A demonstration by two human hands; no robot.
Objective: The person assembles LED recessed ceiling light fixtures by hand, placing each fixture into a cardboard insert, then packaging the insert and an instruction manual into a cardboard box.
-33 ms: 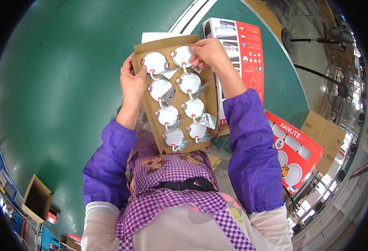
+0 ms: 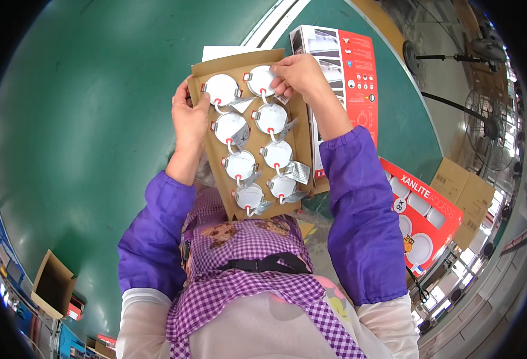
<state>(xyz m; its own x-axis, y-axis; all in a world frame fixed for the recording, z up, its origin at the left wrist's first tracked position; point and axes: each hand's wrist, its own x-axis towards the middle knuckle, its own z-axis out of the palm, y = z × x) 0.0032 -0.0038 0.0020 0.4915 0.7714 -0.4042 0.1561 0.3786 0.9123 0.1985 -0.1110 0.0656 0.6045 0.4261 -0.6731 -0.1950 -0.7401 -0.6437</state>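
I hold up a brown cardboard tray in front of me. It carries several round white lamps in two columns, each with red clips and a small clear bag beside it. My left hand grips the tray's left edge near the top, next to the top left lamp. My right hand grips the upper right corner, with its fingers over the top right lamp. Purple sleeves cover both forearms.
A long red and white printed box lies on the green floor behind the tray. A red box with round windows sits to the right, brown cartons beyond it. Standing fans are at the far right. An open carton is at the lower left.
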